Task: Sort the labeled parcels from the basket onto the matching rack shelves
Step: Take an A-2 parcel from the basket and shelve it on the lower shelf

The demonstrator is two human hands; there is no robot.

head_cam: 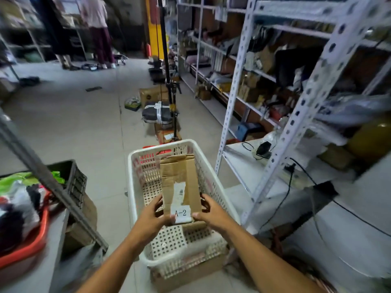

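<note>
You are holding the cardboard parcel marked A-2 above the white basket, left hand and right hand gripping its near end; it looks light and stiff, so keep hold of its side edges.

left hand + right hand | holding A-2 parcel | over white basket

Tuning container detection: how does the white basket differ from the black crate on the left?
The white basket is light, with round-hole perforated walls; the black crate is dark with slotted sides. The basket sits centre, below the cardboard parcel that the left hand and right hand grip; the crate stands apart, untouched, with green material beside it. Both are open-topped and look plastic.
</note>
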